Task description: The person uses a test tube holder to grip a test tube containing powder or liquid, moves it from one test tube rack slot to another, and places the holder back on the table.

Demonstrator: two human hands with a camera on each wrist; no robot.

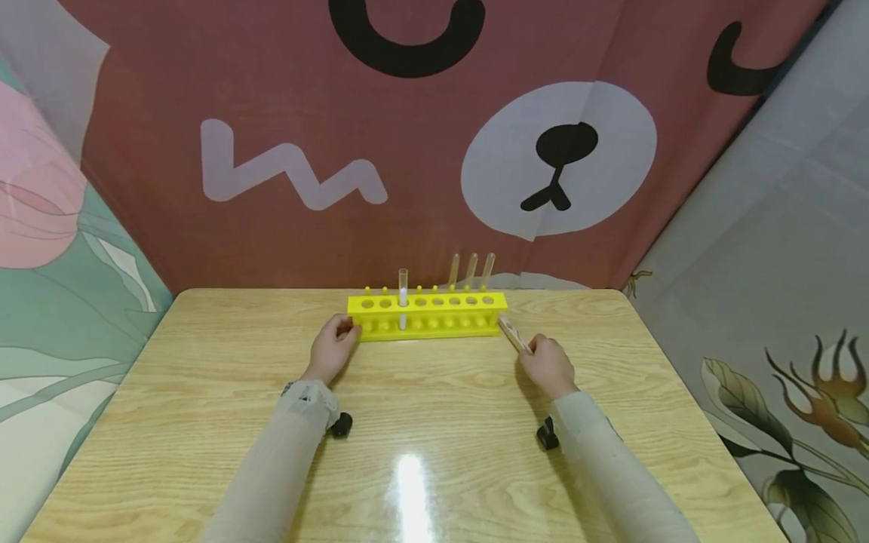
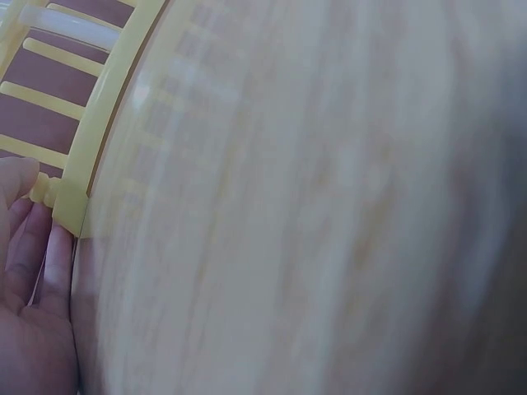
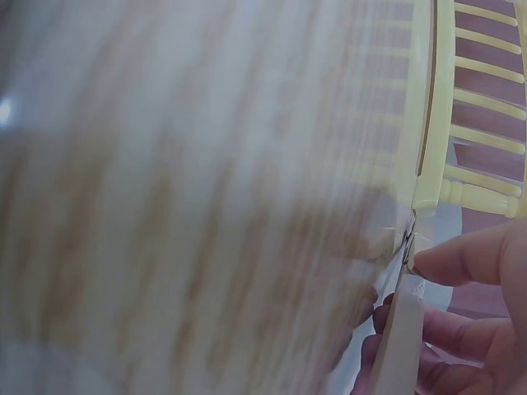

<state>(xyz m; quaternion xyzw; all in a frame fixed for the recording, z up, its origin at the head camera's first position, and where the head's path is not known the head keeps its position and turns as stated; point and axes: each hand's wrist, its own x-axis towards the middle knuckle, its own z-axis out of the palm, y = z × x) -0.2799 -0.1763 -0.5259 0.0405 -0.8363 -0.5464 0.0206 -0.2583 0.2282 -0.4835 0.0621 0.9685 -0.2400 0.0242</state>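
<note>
A yellow test tube rack [image 1: 428, 332] stands near the table's far edge. My left hand [image 1: 333, 349] grips its left end; in the left wrist view the thumb and fingers [image 2: 33, 247] are around the end post. One upright test tube [image 1: 403, 279] with white contents sits in the third hole from the left. Three empty-looking test tubes [image 1: 471, 270] stand upside down on pegs at the rack's back right. My right hand [image 1: 548, 365] holds a wooden test tube clamp [image 1: 514, 334], its tip right by the rack's right end. The clamp's metal spring [image 3: 408, 239] shows in the right wrist view.
The wood-grain table [image 1: 434, 407] carries a bright light reflection near its front. Behind it hangs a reddish curtain [image 1: 305, 241] with a cartoon face, close to the rack. Patterned cloths [image 1: 781, 249] flank the table's sides.
</note>
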